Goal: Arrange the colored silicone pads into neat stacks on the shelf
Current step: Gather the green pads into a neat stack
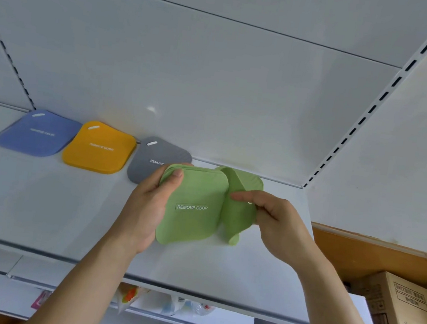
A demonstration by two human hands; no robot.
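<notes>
From the head view, the left hand (149, 202) gripped a bundle of green pads (191, 204) by its left edge, thumb on top, printed face up. The right hand (272, 216) pinched one bent green pad (242, 205) just beside the bundle's right edge, curled almost upright. Both were held above the shelf (42, 209), near its front. The open spot lay just beyond the hands and to the right of the grey stack (154, 155), which followed the orange stack (99, 147) and blue stack (37, 132) along the back; the right hand seemed nearer it.
</notes>
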